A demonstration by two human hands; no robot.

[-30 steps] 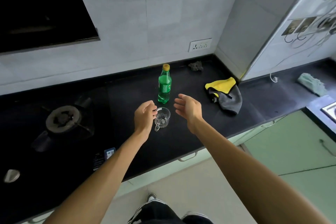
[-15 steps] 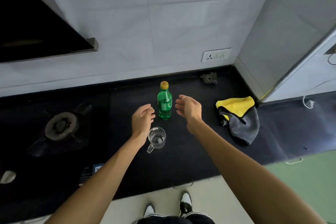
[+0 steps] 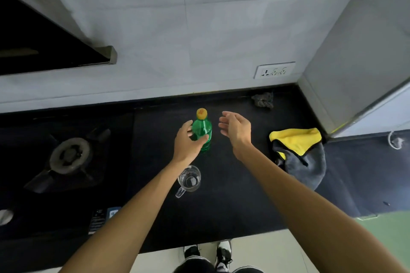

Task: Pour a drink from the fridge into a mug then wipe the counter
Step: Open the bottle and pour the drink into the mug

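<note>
Both slack, empty: left hand (image 3: 187,143) and right hand (image 3: 236,127) about a slim green plastic bottle (image 3: 203,129).

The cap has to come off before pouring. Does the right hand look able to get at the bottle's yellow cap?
Probably yes. The right hand hovers open just right of the bottle, and the yellow cap stands bare above the left hand, which is lower at the bottle's body.

On the counter (image 3: 233,195) the bottle (image 3: 203,133) stands behind the mug (image 3: 189,178) (cloth (image 3: 297,153) right, burner (image 3: 68,157) left).
</note>
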